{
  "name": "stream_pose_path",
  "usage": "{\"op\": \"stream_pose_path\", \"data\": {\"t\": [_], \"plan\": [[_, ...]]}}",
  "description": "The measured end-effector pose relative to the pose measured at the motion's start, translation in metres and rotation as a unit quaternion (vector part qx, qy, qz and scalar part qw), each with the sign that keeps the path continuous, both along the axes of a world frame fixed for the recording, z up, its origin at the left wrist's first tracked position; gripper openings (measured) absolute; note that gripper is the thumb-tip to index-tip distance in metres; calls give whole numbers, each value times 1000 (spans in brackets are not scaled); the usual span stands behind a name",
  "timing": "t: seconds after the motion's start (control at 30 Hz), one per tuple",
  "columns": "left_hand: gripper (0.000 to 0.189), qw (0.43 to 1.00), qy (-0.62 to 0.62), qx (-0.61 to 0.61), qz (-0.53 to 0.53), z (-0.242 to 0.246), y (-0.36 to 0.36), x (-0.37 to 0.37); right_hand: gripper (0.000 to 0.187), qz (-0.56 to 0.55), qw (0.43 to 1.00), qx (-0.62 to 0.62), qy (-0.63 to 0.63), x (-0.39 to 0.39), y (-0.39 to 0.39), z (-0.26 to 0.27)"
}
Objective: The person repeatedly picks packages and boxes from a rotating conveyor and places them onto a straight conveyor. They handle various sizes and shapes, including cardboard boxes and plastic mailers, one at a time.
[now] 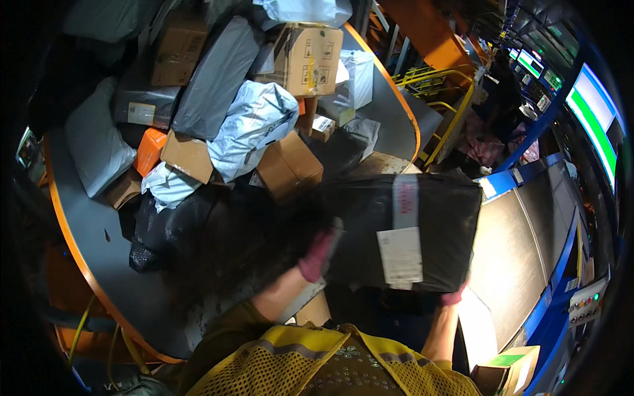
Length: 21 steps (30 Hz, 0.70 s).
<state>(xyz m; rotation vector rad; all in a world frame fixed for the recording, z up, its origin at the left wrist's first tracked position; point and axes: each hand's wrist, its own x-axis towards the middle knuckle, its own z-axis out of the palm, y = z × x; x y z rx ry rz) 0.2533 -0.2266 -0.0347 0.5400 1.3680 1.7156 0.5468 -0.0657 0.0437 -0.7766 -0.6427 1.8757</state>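
Note:
A large black plastic-wrapped parcel point(446, 232) with a white label and a grey tape strip is held up before me. My left hand point(318, 255), in a pink and grey glove, presses against its left side; the fingers are blurred. My right hand point(454, 295), also in a pink glove, grips the lower right corner, its fingers mostly hidden behind the parcel. Left of my left hand lies another black plastic-wrapped parcel point(171, 230). Behind them a cardboard box point(290, 166) and a crumpled white poly mailer point(257, 126) rest in the heap.
A grey chute with an orange rim point(74, 247) bears many boxes and bags. On the right runs a conveyor belt point(515, 247) with blue side rails. A control panel with buttons point(587, 304), an open cardboard box point(510, 369) and a yellow metal frame point(448, 128) stand nearby.

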Motion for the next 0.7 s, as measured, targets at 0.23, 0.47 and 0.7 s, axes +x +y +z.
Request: {"op": "stream_pose_path", "data": {"t": [0.23, 0.47, 0.7], "plan": [[54, 987, 159, 11, -25, 1, 132, 165, 69, -222, 951, 148, -157, 147, 58, -15], [32, 864, 13, 112, -491, 74, 186, 251, 74, -241, 644, 346, -638, 147, 80, 1], [71, 891, 412, 160, -106, 107, 143, 97, 111, -4, 268, 248, -931, 127, 90, 23]]}}
